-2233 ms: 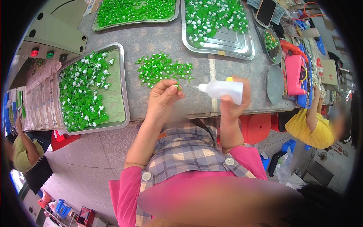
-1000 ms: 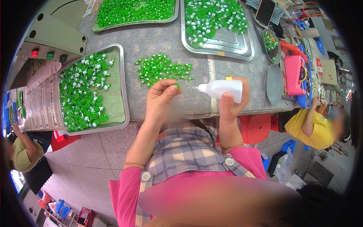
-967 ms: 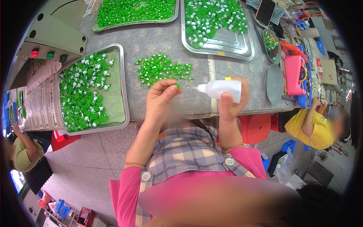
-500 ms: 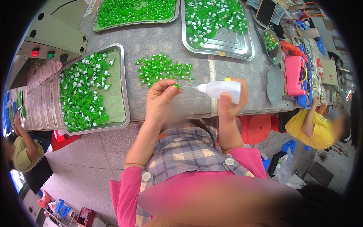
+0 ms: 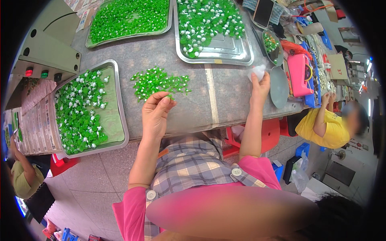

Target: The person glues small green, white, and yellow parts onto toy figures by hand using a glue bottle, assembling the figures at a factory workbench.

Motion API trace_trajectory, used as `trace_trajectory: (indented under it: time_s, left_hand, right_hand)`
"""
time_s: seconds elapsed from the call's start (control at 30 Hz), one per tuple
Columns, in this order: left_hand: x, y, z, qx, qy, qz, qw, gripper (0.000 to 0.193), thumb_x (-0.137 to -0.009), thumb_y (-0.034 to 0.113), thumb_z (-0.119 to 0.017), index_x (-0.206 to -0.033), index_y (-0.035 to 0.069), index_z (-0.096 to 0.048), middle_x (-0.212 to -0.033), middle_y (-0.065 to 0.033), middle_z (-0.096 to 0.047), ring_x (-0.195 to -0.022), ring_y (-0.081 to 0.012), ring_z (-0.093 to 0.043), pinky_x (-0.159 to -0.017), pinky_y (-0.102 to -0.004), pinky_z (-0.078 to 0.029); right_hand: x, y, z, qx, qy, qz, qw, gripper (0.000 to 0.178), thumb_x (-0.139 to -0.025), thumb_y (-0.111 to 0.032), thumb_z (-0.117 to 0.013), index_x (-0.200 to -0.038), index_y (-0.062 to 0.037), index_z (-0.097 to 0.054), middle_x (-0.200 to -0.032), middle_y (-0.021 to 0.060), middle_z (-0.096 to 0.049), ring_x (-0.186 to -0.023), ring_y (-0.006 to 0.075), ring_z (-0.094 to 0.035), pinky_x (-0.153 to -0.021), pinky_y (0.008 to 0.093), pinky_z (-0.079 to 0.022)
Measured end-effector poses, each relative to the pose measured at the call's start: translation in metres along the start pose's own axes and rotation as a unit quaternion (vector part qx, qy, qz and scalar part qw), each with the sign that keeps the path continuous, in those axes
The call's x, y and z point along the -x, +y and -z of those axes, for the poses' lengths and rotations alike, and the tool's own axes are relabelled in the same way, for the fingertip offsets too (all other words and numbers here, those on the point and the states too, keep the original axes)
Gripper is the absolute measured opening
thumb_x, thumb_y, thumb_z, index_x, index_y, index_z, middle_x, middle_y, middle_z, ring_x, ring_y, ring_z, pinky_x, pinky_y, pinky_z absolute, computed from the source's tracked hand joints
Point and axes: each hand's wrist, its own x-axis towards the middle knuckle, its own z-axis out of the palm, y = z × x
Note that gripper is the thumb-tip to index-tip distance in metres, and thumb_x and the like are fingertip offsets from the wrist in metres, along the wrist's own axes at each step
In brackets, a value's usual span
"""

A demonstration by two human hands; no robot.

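Observation:
My left hand (image 5: 153,118) pinches a small green plastic piece (image 5: 170,97) between thumb and fingertips, over the table's near part. Just beyond it lies a loose pile of small green pieces with white dots (image 5: 155,82). My right hand (image 5: 260,88) is out to the right, wrapped round a translucent white squeeze bottle (image 5: 258,72). The bottle is tilted and blurred, and its nozzle does not show clearly. It is close to a grey oval dish (image 5: 278,90).
A metal tray (image 5: 122,116) of green pieces with white ball heads stands at left. Two more filled trays, a left one (image 5: 132,39) and a right one (image 5: 217,61), are at the back. Beyond the dish sits a pink box (image 5: 298,76). Other people work at both sides.
My right hand has carried the bottle away from the left hand, rightward and farther out. My left hand still pinches the green piece. The whole view has shifted a little.

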Motion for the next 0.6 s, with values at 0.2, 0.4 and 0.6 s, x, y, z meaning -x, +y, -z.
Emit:
trace_trajectory:
  time_s: [0.2, 0.4, 0.6]
  left_hand:
    - [-0.003, -0.002, -0.001, -0.007, -0.001, 0.005, 1.000, 0.012, -0.074, 0.005, -0.057, -0.086, 0.002, -0.054, -0.075, -0.0033, -0.056, -0.068, -0.0123, -0.055, -0.067, -0.0261, -0.047]
    - [-0.001, -0.001, -0.007, -0.007, -0.008, 0.011, 1.000, 0.012, -0.074, 0.005, -0.057, -0.086, 0.003, -0.054, -0.075, -0.0032, -0.056, -0.068, -0.0118, -0.055, -0.067, -0.0262, -0.047]
    - [0.003, 0.004, 0.000, 0.006, 0.000, -0.003, 1.000, 0.011, -0.074, 0.004, -0.056, -0.085, 0.003, -0.055, -0.074, -0.0030, -0.056, -0.068, -0.0115, -0.055, -0.067, -0.0261, -0.047]
  right_hand:
    - [0.005, -0.016, 0.000, 0.411, 0.195, 0.292, 0.841, 0.035, -0.071, -0.006, -0.060, -0.101, 0.0004, -0.044, -0.092, 0.0088, -0.053, -0.081, 0.0174, -0.051, -0.073, 0.0251, -0.039]
    - [0.008, -0.062, -0.078, 0.239, -0.183, 0.223, 0.927, 0.011, -0.069, -0.013, -0.061, -0.073, -0.0039, -0.056, -0.070, 0.0078, -0.055, -0.067, 0.0222, -0.053, -0.060, 0.0302, -0.041]
    - [-0.014, -0.029, -0.138, 0.416, -0.310, 0.296, 0.802, 0.011, -0.063, -0.012, -0.060, -0.071, -0.0050, -0.057, -0.070, 0.0104, -0.056, -0.071, 0.0259, -0.053, -0.062, 0.0359, -0.042]
